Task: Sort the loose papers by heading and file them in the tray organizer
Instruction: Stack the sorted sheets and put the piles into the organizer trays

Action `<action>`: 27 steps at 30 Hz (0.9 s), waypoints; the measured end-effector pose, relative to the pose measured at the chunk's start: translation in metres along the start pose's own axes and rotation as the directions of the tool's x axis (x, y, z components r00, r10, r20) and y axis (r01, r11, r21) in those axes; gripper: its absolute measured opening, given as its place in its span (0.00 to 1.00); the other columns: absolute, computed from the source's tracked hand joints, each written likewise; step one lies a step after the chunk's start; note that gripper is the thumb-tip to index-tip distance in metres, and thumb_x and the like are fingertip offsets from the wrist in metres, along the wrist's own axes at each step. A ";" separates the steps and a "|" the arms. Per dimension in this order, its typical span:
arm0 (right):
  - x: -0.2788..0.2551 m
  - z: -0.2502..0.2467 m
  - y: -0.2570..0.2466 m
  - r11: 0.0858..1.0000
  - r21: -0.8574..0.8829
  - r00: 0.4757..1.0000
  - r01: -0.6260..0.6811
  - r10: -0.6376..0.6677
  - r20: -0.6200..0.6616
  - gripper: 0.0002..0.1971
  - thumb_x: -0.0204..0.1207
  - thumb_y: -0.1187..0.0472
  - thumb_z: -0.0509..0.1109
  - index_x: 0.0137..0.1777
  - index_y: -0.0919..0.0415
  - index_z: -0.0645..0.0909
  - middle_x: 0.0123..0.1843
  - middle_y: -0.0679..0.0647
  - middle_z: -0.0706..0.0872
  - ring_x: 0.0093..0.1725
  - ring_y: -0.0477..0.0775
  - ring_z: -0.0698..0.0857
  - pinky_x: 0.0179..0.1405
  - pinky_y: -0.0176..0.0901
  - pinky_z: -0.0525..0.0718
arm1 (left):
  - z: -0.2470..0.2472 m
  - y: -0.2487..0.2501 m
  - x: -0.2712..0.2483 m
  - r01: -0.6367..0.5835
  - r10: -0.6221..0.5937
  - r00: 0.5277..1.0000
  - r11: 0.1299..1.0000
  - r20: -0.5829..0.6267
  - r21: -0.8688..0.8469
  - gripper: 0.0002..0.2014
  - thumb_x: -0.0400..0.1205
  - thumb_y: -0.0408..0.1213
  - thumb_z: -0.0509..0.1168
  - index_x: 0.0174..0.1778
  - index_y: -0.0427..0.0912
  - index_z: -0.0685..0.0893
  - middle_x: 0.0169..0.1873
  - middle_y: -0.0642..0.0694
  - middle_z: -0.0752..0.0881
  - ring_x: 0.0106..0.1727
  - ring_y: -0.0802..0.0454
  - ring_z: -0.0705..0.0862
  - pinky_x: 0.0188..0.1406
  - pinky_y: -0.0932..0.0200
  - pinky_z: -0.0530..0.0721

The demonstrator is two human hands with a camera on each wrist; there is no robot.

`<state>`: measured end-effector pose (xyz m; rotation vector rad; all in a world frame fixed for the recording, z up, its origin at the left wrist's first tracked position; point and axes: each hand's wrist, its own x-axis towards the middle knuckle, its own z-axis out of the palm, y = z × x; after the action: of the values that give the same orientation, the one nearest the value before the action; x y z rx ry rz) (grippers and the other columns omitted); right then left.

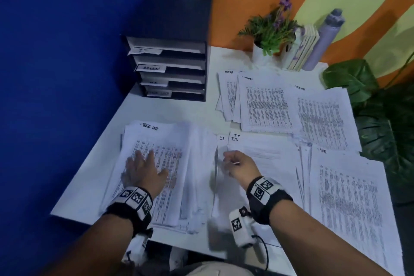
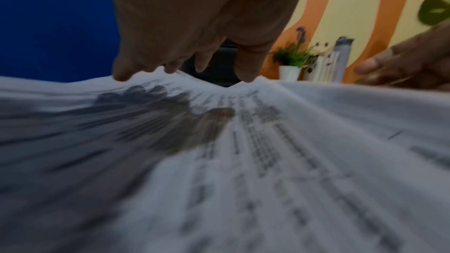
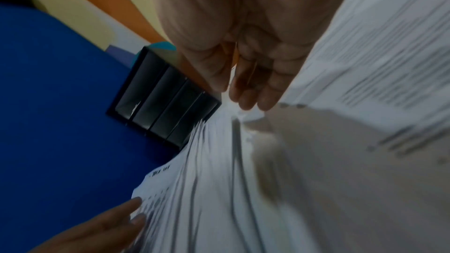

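1. On the thick white paper stack (image 1: 156, 163) at my near left I read a handwritten heading, roughly "TASK LIST".
2. Two overlapping white sheets (image 1: 233, 141) in the middle each carry "I.T." at the top.
3. The white printed sheet (image 1: 349, 197) at my near right is headed "H.R".
4. The far white sheets (image 1: 264, 105) read something like "ADMIN"; the one (image 1: 322, 114) to their right "TASK LIST".
5. On the dark grey tray organizer (image 1: 174, 29), the second white label (image 1: 152, 68) reads "ADMIN"; the other labels are too blurred.
6. Table print is illegible.
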<state>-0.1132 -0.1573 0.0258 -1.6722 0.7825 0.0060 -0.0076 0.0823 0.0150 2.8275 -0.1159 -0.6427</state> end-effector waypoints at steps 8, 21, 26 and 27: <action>-0.016 0.071 -0.012 0.965 -0.261 0.990 -0.027 0.063 0.129 0.31 0.78 0.44 0.69 0.77 0.58 0.71 0.65 0.56 0.84 0.64 0.56 0.83 0.68 0.47 0.79 | 0.002 -0.031 -0.013 -0.115 0.095 0.966 0.991 0.239 0.070 0.44 0.74 0.77 0.51 0.84 0.67 0.47 0.86 0.53 0.38 0.86 0.41 0.44 0.80 0.32 0.53; -0.014 0.060 -0.003 0.979 -0.115 0.976 -0.170 0.151 -0.157 0.10 0.77 0.63 0.73 0.38 0.61 0.76 0.36 0.57 0.80 0.35 0.54 0.80 0.37 0.41 0.80 | -0.025 -0.050 0.019 -0.006 0.045 0.997 0.875 0.069 -0.483 0.29 0.86 0.42 0.63 0.83 0.38 0.64 0.77 0.37 0.72 0.76 0.41 0.74 0.74 0.50 0.72; -0.016 0.046 -0.006 0.987 0.046 0.972 -0.153 0.159 -0.171 0.06 0.78 0.65 0.73 0.41 0.62 0.79 0.36 0.59 0.83 0.37 0.56 0.82 0.39 0.43 0.82 | -0.030 -0.047 0.017 0.026 0.047 0.991 0.846 0.123 -0.533 0.24 0.85 0.46 0.63 0.76 0.40 0.75 0.71 0.41 0.79 0.71 0.44 0.78 0.72 0.52 0.74; -0.016 0.044 -0.006 0.984 0.067 0.969 -0.165 0.174 -0.175 0.07 0.77 0.65 0.73 0.41 0.62 0.79 0.36 0.59 0.83 0.37 0.57 0.82 0.40 0.45 0.82 | -0.028 -0.046 0.018 0.015 0.054 0.993 0.832 0.108 -0.555 0.21 0.85 0.46 0.64 0.72 0.40 0.79 0.67 0.43 0.81 0.67 0.45 0.80 0.69 0.53 0.76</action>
<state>-0.1041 -0.1107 0.0257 -1.5667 1.0528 -0.0466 0.0214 0.1305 0.0206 2.2216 0.0225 -0.7047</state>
